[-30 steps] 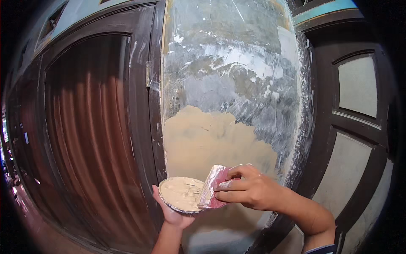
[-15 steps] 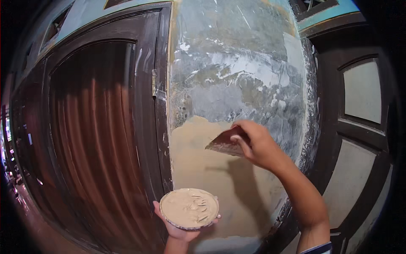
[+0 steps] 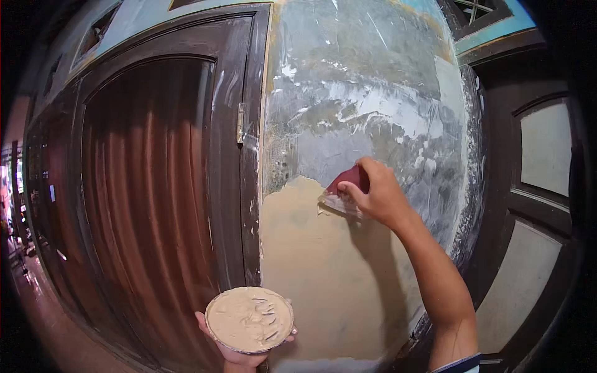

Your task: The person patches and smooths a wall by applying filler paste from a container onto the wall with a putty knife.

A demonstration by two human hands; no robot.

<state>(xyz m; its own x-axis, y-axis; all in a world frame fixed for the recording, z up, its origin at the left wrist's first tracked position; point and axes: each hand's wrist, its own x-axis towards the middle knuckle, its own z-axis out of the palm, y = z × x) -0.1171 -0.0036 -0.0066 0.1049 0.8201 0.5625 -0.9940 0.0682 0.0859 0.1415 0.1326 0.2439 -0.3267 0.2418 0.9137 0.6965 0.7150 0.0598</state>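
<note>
Two hands at work: right hand (image 3: pixel 379 198) closed on a red scraper (image 3: pixel 346 189) pressed to the wall (image 3: pixel 373 112); left hand (image 3: pixel 239 353) cupping a bowl of beige putty (image 3: pixel 249 318) (below, well apart). Blade best kept flat, pressure even.

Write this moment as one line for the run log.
left hand: holds bowl of putty | right hand: presses scraper on wall | beige patch: covers lower wall
</note>
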